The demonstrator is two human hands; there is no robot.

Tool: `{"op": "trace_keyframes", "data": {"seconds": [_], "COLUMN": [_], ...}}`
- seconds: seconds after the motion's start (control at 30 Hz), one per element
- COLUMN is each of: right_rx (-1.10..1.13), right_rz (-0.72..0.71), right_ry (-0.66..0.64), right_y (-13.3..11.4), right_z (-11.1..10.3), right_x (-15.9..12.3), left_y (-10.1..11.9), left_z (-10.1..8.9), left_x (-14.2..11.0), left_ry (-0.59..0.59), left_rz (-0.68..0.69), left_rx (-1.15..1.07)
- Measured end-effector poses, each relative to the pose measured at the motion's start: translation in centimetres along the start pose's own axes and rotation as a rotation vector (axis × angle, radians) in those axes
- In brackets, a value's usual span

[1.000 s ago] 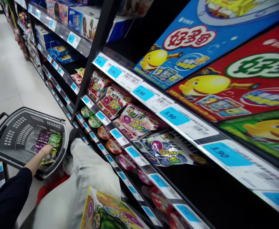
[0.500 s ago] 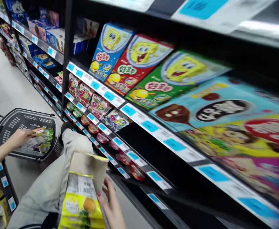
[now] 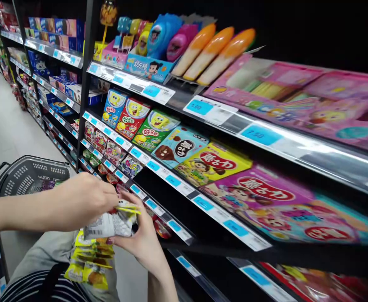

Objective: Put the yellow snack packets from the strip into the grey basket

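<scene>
My left hand is closed in front of me, its fingertips pinching the upper edge of a small yellow-and-white snack packet. The packet's pale back with a barcode faces up. From the right, my right hand grips the same packet, thumb below and fingers behind. Just under it, several yellow snack packets with round golden pictures hang in a stack over my lap. Whether they are joined to the held packet I cannot tell. The grey shopping basket lies beyond my left forearm, which hides part of its contents.
Along the right run store shelves with blue-and-white price labels. They carry cartoon snack boxes, pink candy trays, orange-tipped sticks and small bagged sweets. A pale aisle floor stretches away at the left.
My left hand has come from the basket to meet my right hand at the packet. The open yellow box is no longer plainly visible. The view has tilted up, showing the higher shelf.
</scene>
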State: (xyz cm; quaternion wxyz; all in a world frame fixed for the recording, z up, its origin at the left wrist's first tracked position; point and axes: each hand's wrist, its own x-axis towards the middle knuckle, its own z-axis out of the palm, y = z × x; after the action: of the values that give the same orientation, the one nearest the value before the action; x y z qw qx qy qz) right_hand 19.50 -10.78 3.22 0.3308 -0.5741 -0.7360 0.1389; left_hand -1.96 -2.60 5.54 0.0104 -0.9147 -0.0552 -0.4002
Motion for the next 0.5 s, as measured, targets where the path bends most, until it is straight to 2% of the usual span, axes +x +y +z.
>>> {"op": "trace_keyframes", "data": {"seconds": [0.1, 0.27, 0.33, 0.4, 0.5], "right_rx": [-0.073, -0.335, -0.478, -0.592, -0.650], "right_rz": [-0.010, -0.080, -0.142, -0.175, -0.089], "right_ry": [0.025, 0.129, 0.102, 0.055, -0.081], "right_y": [3.1, 6.1, 6.3, 6.2, 5.8], "right_z": [1.0, 3.9, 4.7, 5.3, 5.0], "right_x": [-1.3, -1.7, -1.4, -1.1, -0.8], "left_y": [-0.8, -3.5, -4.2, -4.4, -3.9], "left_z": [4.4, 10.7, 12.4, 13.7, 14.8], "left_x": [0.2, -3.9, -5.9, -7.6, -9.2], "left_ry": [-0.037, 0.249, 0.344, 0.391, 0.390], "left_rz": [0.105, 0.101, 0.061, 0.021, -0.019], "left_rx": [-0.076, -0.207, -0.245, -0.249, -0.226]}}
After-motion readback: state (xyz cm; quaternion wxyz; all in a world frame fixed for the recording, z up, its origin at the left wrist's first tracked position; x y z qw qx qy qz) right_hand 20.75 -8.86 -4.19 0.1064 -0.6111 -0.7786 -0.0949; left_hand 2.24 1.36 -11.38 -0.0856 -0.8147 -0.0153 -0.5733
